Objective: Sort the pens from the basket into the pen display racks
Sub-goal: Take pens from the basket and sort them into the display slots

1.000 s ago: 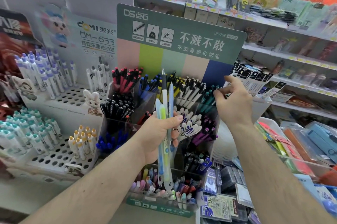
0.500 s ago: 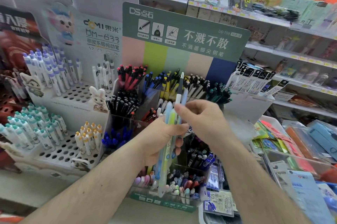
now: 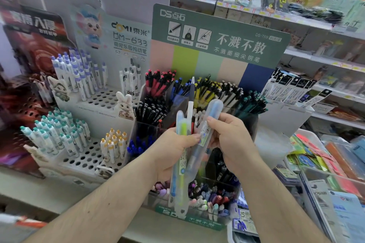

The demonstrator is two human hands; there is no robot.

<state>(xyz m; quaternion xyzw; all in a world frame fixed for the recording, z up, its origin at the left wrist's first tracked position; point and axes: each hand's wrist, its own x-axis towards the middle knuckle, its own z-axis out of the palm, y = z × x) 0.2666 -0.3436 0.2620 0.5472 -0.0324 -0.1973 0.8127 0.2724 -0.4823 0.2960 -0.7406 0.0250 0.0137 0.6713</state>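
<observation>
The left hand (image 3: 173, 150) is found closed round a small bundle of pens (image 3: 182, 140), fingers curled over the barrels and thumb laid across the front; the bundle is held roughly upright in front of the clear compartment rack (image 3: 197, 217), one white-barrelled pen (image 3: 190, 108) standing well above the rest; the right hand (image 3: 231, 140) is found pinching a frosted blue pen (image 3: 209, 122) between thumb and fingertips, the pen tilted up and to the right, its lower end still touching the bundle; the step in hand is judged to be the drawing of a single pen out of the bundle for placing; the next move is judged to call for the pen to be freed fully from the left hand's grip, matched by colour and type to a compartment, and lowered in without the neighbouring pens being disturbed; which compartment is meant cannot be told; both forearms are seen reaching forward from the lower edge of the view, converging at the rack, wrists roughly level; the rack's upper tiers are seen filled with red, blue, yellow, white and teal pens; to the left, a white perforated rack (image 3: 92, 155) carries capped pens in rows; the basket named in the task is not identified in view; shelves of stationery (image 3: 325, 92) are noted behind and to the right
</observation>
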